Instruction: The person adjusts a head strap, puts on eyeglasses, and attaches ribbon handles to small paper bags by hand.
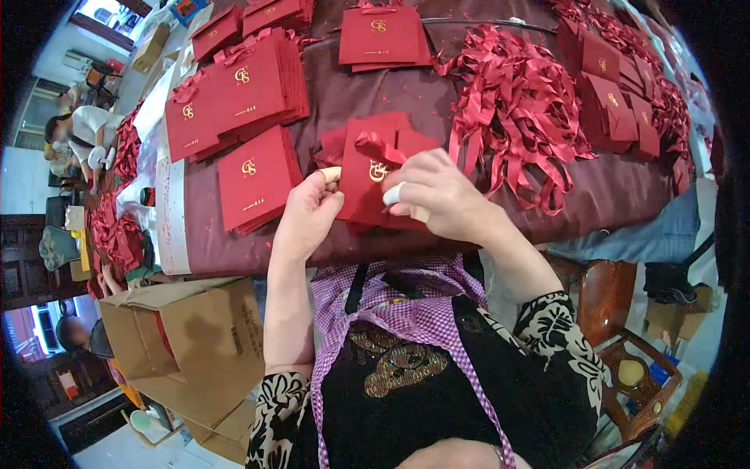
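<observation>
In front of me a small red paper bag (361, 195) with a gold monogram lies on other red bags. My left hand (303, 220) pinches its left edge between thumb and fingers; a pale finger cover sits on one finger. A red ribbon (380, 146) loops over the bag's upper part and runs under my right hand (451, 197). That hand is closed over the bag's right side with the ribbon at its fingers, one wrapped in white; the fingertips are partly hidden. A stack of red bags (254, 178) lies just left of my left hand.
A large heap of red ribbons (516, 109) lies to the right. More bag stacks (383, 37) stand at the back, and others (609, 105) lie far right. An open cardboard box (207, 336) is at the lower left. A wooden chair (633, 375) stands right. Other people sit at left.
</observation>
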Action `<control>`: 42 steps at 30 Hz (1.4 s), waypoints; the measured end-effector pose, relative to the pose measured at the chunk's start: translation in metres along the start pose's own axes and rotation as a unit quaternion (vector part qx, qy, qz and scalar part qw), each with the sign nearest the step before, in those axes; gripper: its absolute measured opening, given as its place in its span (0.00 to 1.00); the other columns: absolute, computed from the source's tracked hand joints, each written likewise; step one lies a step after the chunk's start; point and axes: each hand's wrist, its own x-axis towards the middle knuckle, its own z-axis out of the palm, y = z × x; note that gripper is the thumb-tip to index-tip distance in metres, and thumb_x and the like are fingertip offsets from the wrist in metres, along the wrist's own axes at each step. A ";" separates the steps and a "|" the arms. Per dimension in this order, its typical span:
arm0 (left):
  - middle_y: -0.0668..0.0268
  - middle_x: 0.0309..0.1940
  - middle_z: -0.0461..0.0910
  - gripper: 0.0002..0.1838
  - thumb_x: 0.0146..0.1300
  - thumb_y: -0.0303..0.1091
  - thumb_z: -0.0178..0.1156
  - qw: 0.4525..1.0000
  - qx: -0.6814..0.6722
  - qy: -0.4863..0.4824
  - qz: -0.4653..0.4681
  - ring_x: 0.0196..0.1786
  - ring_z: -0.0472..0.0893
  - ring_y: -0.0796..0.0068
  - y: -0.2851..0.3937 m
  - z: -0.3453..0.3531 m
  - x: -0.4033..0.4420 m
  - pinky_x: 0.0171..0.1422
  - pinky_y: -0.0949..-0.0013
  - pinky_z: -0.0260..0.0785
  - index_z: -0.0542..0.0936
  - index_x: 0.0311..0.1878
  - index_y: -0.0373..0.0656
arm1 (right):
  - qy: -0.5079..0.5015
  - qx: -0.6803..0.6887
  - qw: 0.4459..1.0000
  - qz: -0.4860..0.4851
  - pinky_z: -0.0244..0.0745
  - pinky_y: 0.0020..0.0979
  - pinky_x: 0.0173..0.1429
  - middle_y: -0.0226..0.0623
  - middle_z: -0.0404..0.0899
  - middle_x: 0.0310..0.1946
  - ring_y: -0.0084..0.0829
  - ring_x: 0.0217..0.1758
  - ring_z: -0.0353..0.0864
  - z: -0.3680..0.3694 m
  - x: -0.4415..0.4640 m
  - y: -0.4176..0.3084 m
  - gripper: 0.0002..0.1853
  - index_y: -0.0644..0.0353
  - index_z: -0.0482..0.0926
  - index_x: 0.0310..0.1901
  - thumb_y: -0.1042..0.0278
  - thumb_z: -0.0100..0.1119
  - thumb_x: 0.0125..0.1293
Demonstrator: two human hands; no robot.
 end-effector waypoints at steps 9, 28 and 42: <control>0.77 0.33 0.69 0.19 0.60 0.17 0.56 0.999 -0.024 -0.038 0.017 0.35 0.67 0.89 0.004 0.001 -0.007 0.40 0.83 0.62 0.76 0.56 0.34 | -0.005 0.019 0.998 0.051 0.64 0.37 0.49 0.33 0.75 0.28 0.37 0.38 0.73 0.025 0.006 -0.004 0.06 0.57 0.76 0.33 0.70 0.64 0.59; 0.74 0.36 0.72 0.18 0.60 0.16 0.55 0.996 0.016 -0.036 0.075 0.38 0.68 0.86 0.021 0.013 -0.014 0.45 0.80 0.64 0.77 0.54 0.35 | 0.040 0.005 0.998 0.051 0.62 0.36 0.42 0.33 0.71 0.23 0.34 0.32 0.72 0.029 0.012 -0.007 0.06 0.57 0.76 0.29 0.71 0.65 0.55; 0.62 0.29 0.72 0.16 0.52 0.15 0.54 0.969 0.182 0.041 0.159 0.28 0.71 0.74 0.021 0.029 -0.012 0.35 0.72 0.68 0.77 0.45 0.31 | 0.024 -0.153 0.988 0.014 0.63 0.36 0.40 0.34 0.71 0.19 0.35 0.28 0.71 0.028 0.023 -0.023 0.07 0.57 0.71 0.21 0.74 0.61 0.48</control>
